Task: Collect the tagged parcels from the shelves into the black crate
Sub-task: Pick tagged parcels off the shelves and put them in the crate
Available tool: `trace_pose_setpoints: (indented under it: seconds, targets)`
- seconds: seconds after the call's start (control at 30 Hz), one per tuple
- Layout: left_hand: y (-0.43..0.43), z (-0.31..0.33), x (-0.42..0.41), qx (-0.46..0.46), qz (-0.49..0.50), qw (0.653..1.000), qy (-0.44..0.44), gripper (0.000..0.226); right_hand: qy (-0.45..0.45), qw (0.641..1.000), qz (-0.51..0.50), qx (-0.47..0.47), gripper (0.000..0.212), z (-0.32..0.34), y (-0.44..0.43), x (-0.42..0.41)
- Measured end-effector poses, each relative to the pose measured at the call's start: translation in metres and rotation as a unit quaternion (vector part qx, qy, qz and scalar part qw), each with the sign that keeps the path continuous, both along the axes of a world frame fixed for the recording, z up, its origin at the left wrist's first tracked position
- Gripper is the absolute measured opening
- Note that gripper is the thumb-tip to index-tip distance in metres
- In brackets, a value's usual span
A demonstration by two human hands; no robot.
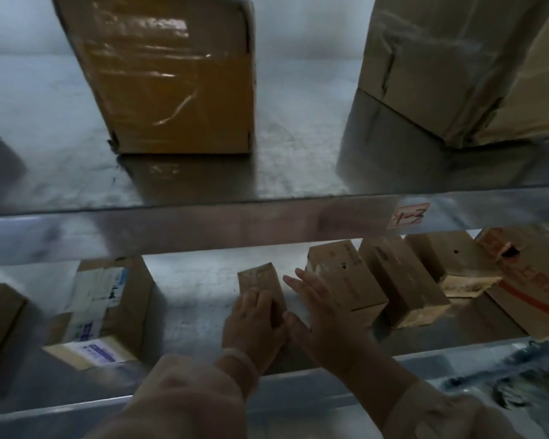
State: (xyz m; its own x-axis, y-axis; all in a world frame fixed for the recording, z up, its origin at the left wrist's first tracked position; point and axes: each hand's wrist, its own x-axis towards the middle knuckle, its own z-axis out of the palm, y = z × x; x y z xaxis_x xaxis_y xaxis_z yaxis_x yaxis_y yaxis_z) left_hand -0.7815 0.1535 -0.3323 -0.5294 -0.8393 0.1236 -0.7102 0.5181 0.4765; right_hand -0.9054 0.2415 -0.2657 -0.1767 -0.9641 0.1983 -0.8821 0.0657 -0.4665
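Note:
A small brown cardboard parcel (pixel 260 282) stands on the lower metal shelf (pixel 191 299). My left hand (pixel 254 324) grips its near end, fingers curled over its top. My right hand (pixel 324 315) lies beside it with fingers straight, its palm against the parcel's right side and its fingertips near a neighbouring brown box (pixel 346 274). No black crate is in view.
Further parcels line the lower shelf: a labelled box (pixel 105 308) at left, several brown boxes (pixel 403 283) and a red-printed one (pixel 533 280) at right. The upper shelf (pixel 267 179) carries a taped box (pixel 168 74) and a large carton (pixel 457 68). A pink tag (pixel 408 216) sits on the shelf edge.

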Motion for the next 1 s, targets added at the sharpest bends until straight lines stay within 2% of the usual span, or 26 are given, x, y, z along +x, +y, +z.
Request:
trace_pose_setpoints:
  seconds: [0.1, 0.17, 0.2, 0.27, 0.3, 0.33, 0.4, 0.47, 0.57, 0.67, 0.77, 0.83, 0.9, 1.0]
  targets:
    - [0.003, 0.000, 0.006, 0.064, -0.008, 0.994, 0.087, 0.022, -0.020, 1.000, 0.003, 0.002, 0.055, -0.002, -0.006, 0.001]
    - [0.002, -0.002, 0.018, 0.140, 0.040, 0.972, 0.184, 0.035, -0.049, 0.999, 0.000, 0.010, 0.053, -0.007, -0.009, 0.000]
    - [-0.001, -0.003, 0.024, 0.188, 0.078, 0.948, 0.244, 0.041, -0.072, 0.997, -0.003, 0.021, 0.052, -0.010, -0.011, 0.000]
    - [-0.005, -0.004, 0.034, 0.314, 0.137, 0.856, 0.386, 0.040, -0.131, 0.989, 0.006, 0.072, 0.049, -0.018, -0.017, 0.001]
    - [-0.007, -0.004, 0.039, 0.360, 0.150, 0.817, 0.425, 0.042, -0.162, 0.981, 0.016, 0.106, 0.047, -0.022, -0.020, 0.004]
    - [-0.009, -0.004, 0.042, 0.383, 0.152, 0.800, 0.435, 0.045, -0.194, 0.971, 0.031, 0.134, 0.044, -0.025, -0.023, 0.007]
    - [-0.010, 0.000, 0.045, 0.393, 0.148, 0.807, 0.415, 0.043, -0.244, 0.956, 0.053, 0.151, 0.037, -0.031, -0.025, 0.017]
    - [-0.012, 0.004, 0.048, 0.385, 0.156, 0.816, 0.403, 0.037, -0.266, 0.951, 0.063, 0.146, 0.043, -0.034, -0.026, 0.026]
    - [-0.017, 0.010, 0.056, 0.383, 0.178, 0.817, 0.392, 0.045, -0.250, 0.953, 0.095, 0.143, 0.045, -0.042, -0.025, 0.036]
    - [-0.024, 0.009, 0.066, 0.376, 0.191, 0.846, 0.326, 0.052, -0.224, 0.957, 0.102, 0.151, 0.044, -0.048, -0.024, 0.038]
    - [-0.032, 0.007, 0.071, 0.366, 0.190, 0.870, 0.272, 0.033, -0.212, 0.970, 0.067, 0.101, 0.043, -0.043, -0.019, 0.034]
    - [-0.037, 0.007, 0.072, 0.344, 0.180, 0.890, 0.240, 0.015, -0.171, 0.984, 0.034, 0.042, 0.047, -0.039, -0.017, 0.022]
    - [-0.040, 0.007, 0.072, 0.318, 0.167, 0.905, 0.227, 0.017, -0.108, 0.993, -0.015, -0.034, 0.048, -0.030, -0.015, 0.003]
    - [-0.042, 0.016, 0.066, 0.263, 0.152, 0.932, 0.199, 0.025, 0.014, 0.987, -0.102, -0.123, 0.048, -0.018, -0.010, -0.034]
